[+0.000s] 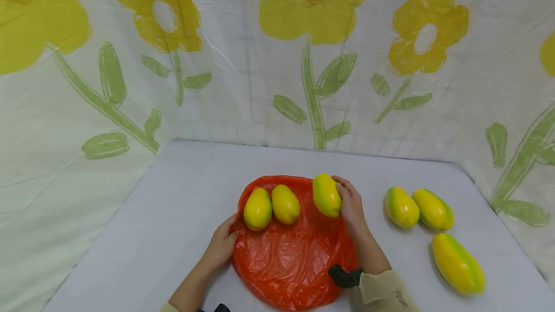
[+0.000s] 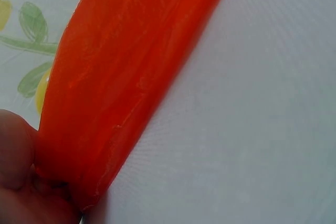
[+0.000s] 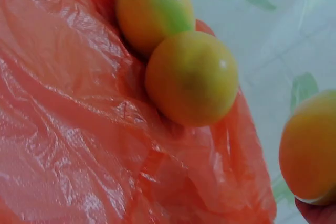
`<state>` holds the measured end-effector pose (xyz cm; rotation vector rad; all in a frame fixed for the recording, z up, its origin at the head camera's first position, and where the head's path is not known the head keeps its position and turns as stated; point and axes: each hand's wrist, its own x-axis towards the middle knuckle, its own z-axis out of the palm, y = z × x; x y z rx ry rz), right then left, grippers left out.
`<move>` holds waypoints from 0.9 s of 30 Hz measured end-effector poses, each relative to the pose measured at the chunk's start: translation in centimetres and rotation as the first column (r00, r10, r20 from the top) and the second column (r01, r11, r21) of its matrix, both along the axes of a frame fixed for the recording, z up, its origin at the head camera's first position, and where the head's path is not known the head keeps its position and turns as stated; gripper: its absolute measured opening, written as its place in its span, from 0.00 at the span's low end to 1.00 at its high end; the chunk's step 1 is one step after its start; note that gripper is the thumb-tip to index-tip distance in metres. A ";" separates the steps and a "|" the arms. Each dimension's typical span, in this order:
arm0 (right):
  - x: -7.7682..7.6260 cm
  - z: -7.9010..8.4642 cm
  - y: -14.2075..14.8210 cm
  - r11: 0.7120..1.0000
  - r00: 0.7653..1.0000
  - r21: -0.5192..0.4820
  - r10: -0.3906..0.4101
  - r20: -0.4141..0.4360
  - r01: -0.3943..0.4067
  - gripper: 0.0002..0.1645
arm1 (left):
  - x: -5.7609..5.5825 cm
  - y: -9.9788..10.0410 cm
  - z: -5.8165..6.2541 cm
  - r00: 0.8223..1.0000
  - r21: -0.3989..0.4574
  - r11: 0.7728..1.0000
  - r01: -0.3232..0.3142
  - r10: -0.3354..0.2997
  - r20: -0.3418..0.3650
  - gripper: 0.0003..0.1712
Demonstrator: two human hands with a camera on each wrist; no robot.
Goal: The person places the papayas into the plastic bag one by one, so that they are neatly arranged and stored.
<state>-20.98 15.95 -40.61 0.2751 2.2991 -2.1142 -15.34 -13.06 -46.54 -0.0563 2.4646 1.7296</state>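
A red plastic bag (image 1: 286, 259) lies spread on the table with its rim standing up round it. My left hand (image 1: 223, 242) pinches the bag's left rim between thumb and fingers; the left wrist view shows that thumb (image 2: 16, 150) against the red plastic (image 2: 115, 72). Two glossy yellow-green papayas (image 1: 257, 209) (image 1: 285, 204) rest side by side in the bag, toward its far left. With my right hand (image 1: 352, 206) I grip another papaya (image 1: 326, 195) from its right side, above the far right part of the bag. In the right wrist view this papaya (image 3: 312, 148) is cut off at the edge.
To the right of the bag, three more papayas lie on the white table (image 1: 165, 215): two close together (image 1: 402, 207) (image 1: 433, 209) and one nearer (image 1: 458, 264). A pale curtain (image 1: 234, 90) with painted yellow flowers hangs behind and beside the table.
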 end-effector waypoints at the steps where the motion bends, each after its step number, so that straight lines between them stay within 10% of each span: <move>1: -0.1 -0.1 -0.2 1.000 1.000 0.003 0.004 0.000 -0.004 0.25 | 0.0 0.0 0.0 1.000 0.003 1.000 0.003 -0.003 -0.001 0.28; 27: -0.5 -1.9 -1.3 0.997 0.997 0.038 0.059 0.048 -0.061 0.25 | -0.1 0.0 0.0 1.000 -0.017 1.000 0.002 -0.002 -0.008 0.28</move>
